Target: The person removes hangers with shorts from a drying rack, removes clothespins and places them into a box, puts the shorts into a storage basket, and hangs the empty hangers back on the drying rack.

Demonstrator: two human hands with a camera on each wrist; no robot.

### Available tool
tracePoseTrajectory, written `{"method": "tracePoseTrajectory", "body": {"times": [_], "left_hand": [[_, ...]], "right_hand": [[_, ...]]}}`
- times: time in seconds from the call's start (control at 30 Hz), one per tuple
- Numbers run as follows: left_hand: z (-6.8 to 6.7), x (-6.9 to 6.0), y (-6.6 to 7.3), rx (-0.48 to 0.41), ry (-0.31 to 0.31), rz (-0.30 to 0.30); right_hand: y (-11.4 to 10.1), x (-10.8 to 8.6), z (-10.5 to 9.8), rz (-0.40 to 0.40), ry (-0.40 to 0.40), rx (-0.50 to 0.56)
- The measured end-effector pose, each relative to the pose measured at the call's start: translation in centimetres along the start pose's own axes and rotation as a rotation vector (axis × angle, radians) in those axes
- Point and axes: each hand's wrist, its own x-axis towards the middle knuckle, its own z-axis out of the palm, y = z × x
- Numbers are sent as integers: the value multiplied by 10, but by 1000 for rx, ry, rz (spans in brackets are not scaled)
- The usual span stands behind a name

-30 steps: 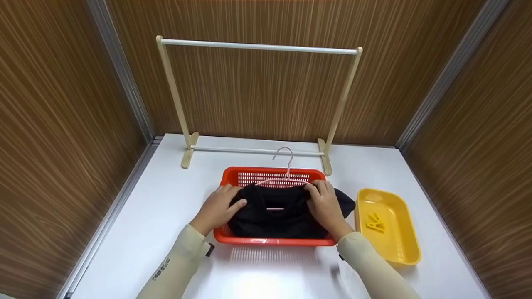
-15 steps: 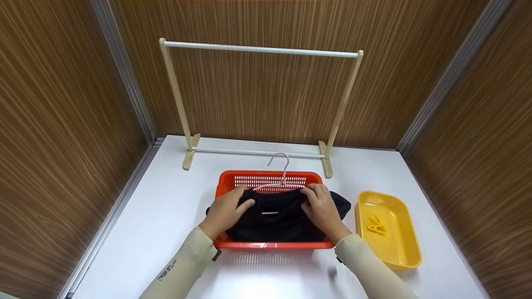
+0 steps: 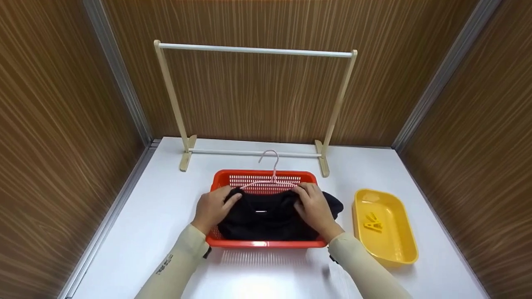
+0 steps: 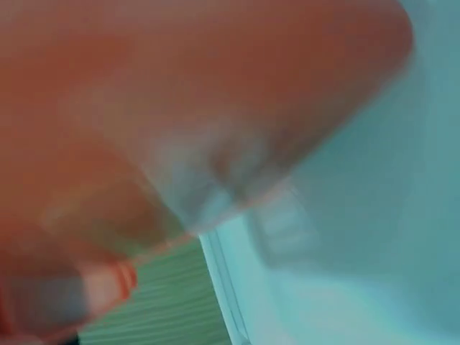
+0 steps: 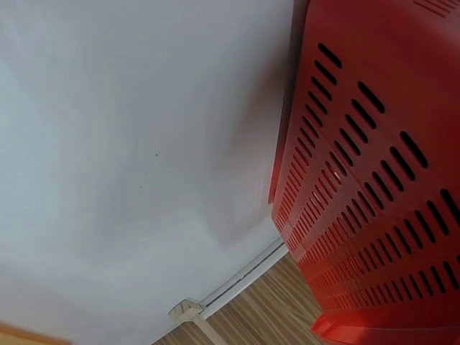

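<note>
A black garment (image 3: 270,226) lies bunched in the red basket (image 3: 266,244), its right part hanging over the basket's side. A pink hanger (image 3: 274,179) sits inside the garment's neck opening, with its hook pointing up toward the back. My left hand (image 3: 211,209) pinches the cloth at the left shoulder, thumb on top. At the right shoulder, my right hand (image 3: 314,207) grips cloth near the hanger's arm; some of its fingertips are hidden. The left wrist view is blurred. In the right wrist view, the slotted basket wall (image 5: 359,187) fills the right side.
A wooden rack with a white top rail (image 3: 253,50) stands behind the basket. To the right sits a yellow tray (image 3: 395,245) holding yellow clothespins (image 3: 373,224). Wood-grain panels (image 3: 257,95) enclose the white table (image 3: 149,199) at the back and sides.
Both hands, the hanger and the garment have shifted left, and the basket slightly so. The hold on both shoulders of the cloth stays much the same.
</note>
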Motion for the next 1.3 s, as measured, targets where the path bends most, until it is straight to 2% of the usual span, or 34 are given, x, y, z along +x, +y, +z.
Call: {"method": "tracePoseTrajectory", "body": {"times": [0.2,0.47,0.8,0.97,1.1,1.3], "left_hand": [[1,-1,-7,36,-4,-8],[9,-6,-3,80,15,-16],[2,-3,-7,115,113,-74],[2,-4,-9,142,148,-79],[2,-2,-10,155,152,-65],[-5,-4,-15,154,176,-60]], "right_hand": [[1,2,2,26,19,-72],[1,-11,0,87,11,-37],[2,-2,2,118,24,24],[5,-1,0,124,-26,12],[10,1,-8,113,-97,-20],[18,11,-27,25,-216,-58]]}}
